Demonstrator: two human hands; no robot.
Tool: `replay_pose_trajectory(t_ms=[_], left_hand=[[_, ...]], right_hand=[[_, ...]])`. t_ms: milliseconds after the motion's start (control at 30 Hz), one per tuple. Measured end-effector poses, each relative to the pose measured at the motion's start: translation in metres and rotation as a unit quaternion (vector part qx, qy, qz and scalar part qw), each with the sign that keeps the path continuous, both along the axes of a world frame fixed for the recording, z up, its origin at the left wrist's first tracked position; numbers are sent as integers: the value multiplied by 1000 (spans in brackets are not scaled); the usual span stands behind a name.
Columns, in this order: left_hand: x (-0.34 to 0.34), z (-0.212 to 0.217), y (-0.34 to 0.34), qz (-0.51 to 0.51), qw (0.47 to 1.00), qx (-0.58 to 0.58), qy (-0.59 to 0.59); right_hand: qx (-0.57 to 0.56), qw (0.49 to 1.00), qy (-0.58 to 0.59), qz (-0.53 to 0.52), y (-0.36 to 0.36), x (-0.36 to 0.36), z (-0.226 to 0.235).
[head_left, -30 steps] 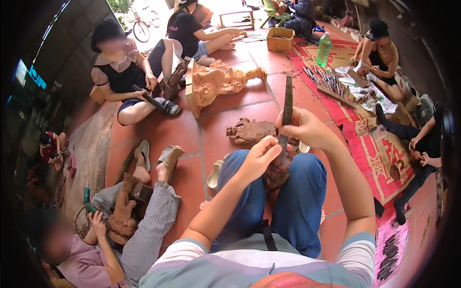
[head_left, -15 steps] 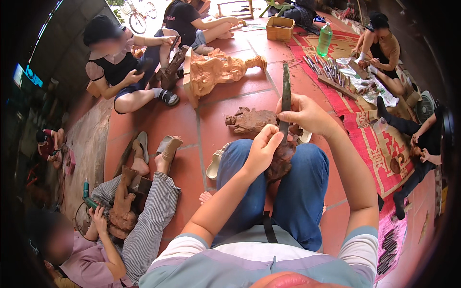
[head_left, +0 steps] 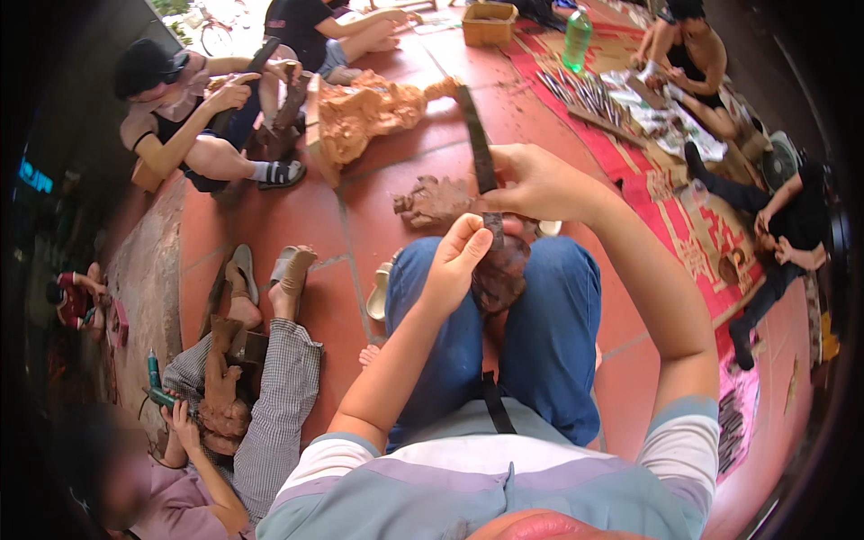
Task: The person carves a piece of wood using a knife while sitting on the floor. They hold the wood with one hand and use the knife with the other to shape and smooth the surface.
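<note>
Tipped further left than a moment ago, the dark tool (head_left: 476,135) is angled differently over the carving (head_left: 500,277) between the knees (head_left: 556,279); its lower end is pinched by the left hand (head_left: 462,256), its middle by the right hand (head_left: 543,183).

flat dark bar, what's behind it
Red tiled floor shows behind the upper part of the flat dark bar; lower down, the left hand and right hand partly block the view.

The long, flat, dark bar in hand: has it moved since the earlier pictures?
Yes, leftward: the dark bar had its tip right of the lying orange-brown wooden carving; now the tip visually overlaps its right end.
</note>
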State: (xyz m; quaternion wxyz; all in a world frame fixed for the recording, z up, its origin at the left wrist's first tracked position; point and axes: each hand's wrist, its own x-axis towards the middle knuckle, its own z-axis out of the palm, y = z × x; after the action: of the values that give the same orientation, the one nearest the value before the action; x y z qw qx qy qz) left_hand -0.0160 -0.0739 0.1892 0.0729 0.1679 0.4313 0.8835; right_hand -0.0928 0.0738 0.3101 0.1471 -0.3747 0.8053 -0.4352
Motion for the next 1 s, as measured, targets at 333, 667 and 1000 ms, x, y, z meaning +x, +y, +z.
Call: replay_pose_trajectory(t_ms=[333,667,1000], left_hand=[[2,8,10,78,997,-17,-9],[-2,2,4,69,997,-17,8],[6,1,6,121,986,-104,53]], right_hand=[[9,1000,-22,11,-11,-2,-3],[52,998,-38,-2,-17,1,2],[63,996,50,-37,-16,18,10]])
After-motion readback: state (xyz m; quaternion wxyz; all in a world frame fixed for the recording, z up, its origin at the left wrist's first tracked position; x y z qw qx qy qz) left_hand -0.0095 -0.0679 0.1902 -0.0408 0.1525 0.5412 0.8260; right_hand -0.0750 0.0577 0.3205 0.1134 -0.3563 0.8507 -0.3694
